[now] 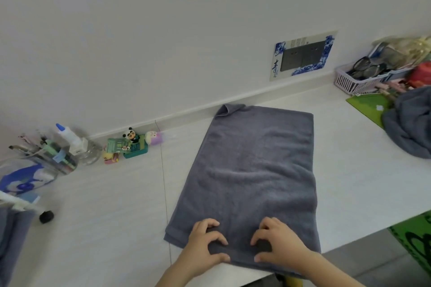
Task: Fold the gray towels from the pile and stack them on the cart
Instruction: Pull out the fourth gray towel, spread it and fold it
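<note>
Folding step, judged mid-fold: I am gripping the near edge of the gray towel, which is lying flat on the counter. My left hand and right hand are pinching it with curled fingers, side by side. Next I should be carrying this edge away toward the far hem. The pile is lying far right of my right hand.

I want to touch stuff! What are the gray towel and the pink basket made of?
The towel looks like soft terry cloth: matte, fuzzy and dimpling under the fingers. The basket looks like hard plastic: thin molded slats with a slight shine. The picture is blurry, so both are guesses.
</note>
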Demonstrator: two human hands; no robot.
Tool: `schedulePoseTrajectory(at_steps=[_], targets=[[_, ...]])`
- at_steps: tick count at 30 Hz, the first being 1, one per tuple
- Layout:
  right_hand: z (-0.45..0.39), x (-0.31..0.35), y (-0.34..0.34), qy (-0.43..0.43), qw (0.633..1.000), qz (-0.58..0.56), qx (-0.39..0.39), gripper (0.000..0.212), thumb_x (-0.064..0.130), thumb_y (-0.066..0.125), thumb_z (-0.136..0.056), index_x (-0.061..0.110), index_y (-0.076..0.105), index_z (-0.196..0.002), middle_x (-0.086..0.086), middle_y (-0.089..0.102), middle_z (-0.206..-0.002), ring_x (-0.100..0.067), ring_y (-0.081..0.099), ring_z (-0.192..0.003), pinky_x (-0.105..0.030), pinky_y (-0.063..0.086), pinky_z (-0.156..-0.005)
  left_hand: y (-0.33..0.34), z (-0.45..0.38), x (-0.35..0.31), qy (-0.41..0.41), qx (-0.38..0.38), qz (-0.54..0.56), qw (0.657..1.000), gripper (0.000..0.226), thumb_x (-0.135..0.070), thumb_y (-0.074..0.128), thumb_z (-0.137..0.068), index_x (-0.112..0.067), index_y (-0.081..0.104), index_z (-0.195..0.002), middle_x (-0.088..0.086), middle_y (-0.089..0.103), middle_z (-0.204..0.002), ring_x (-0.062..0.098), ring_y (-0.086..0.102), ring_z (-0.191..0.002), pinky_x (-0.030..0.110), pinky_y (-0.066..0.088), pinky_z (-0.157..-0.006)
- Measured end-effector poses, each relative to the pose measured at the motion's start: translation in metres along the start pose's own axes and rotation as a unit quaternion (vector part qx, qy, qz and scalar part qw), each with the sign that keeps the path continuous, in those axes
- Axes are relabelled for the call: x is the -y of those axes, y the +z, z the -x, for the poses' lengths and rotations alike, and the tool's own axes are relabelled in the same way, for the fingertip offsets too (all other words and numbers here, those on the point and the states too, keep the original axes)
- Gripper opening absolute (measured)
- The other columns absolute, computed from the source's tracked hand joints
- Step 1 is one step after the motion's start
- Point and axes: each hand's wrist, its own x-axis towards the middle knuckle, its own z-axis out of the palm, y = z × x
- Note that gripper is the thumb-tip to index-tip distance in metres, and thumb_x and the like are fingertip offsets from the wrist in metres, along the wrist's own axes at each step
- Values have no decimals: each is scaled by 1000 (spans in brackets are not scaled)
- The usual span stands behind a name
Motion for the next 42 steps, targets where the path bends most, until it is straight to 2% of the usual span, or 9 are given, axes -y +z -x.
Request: schedulePoseTrajectory(at_steps=[5,12,15,19,23,28,34,37,42], targets=[[2,7,9,3,998,66,11,53,61,62,-73,37,44,-117,7,25,-107,-14,26,-103,-26,21,-92,-7,4,-7,-19,21,3,1000,21,-40,77,-72,-46,63,-87,-23,28,-129,-2,21,-125,18,19,-110],[-5,8,20,-5,997,23,-68,38,51,36,-85,31,57,-109,9,30,-101,-17,36,-105,-25,19,-88,-6,3,-10,-21,38,-15,999,25,-46,79,-69,-53,59,-84,-20,24,-131,4,17,-125,23,17,-110],[-10,7,17,25,999,1,-43,27,43,51,-90,30,60,-112,11,31,-102,-10,30,-102,-21,17,-86,-4,3,-10,-13,35,-45,998,33,-48,80,-65,-50,60,-92,-19,23,-130,4,16,-123,23,14,-108],[-13,5,-1,49,994,-96,11,18,40,59,-88,30,61,-103,11,42,-104,-10,38,-104,-24,29,-93,-3,-1,-10,-17,-12,-60,998,29,-40,74,-75,-39,66,-103,-18,33,-122,5,26,-118,24,22,-108],[-2,-10,-33,72,974,-201,69,4,34,59,-89,33,58,-86,11,60,-94,-9,55,-92,-20,41,-81,-22,-10,-12,-41,-31,-80,996,24,-41,66,-85,-26,73,-102,-16,52,-107,6,41,-108,28,35,-101],[29,-40,-73,116,949,-260,134,10,34,59,-90,32,62,-80,17,62,-80,-5,55,-81,-24,40,-84,-53,-10,-31,-67,93,-63,991,23,-42,61,-87,-24,60,-74,-5,58,-77,11,54,-72,26,42,-65],[45,-57,-100,144,930,-212,264,17,36,56,-92,32,63,-78,17,61,-81,-4,55,-81,-21,40,-81,-68,-27,-78,-30,254,-107,961,35,-44,55,-91,-26,46,-63,-10,47,-67,6,43,-63,25,33,-63],[36,-66,-112,167,933,-214,237,15,37,55,-92,26,66,-93,11,63,-98,-7,57,-94,-20,39,-85,-79,-48,-88,-25,224,-119,967,34,-43,57,-91,-29,48,-61,-11,49,-67,6,46,-65,24,34,-62],[-5,-79,-134,178,976,-115,58,32,53,48,-91,25,59,-102,9,57,-105,-12,54,-99,-24,35,-84,-96,-92,-83,-76,32,-121,989,22,-45,62,-86,-25,63,-76,-10,59,-79,9,55,-77,25,40,-68]])
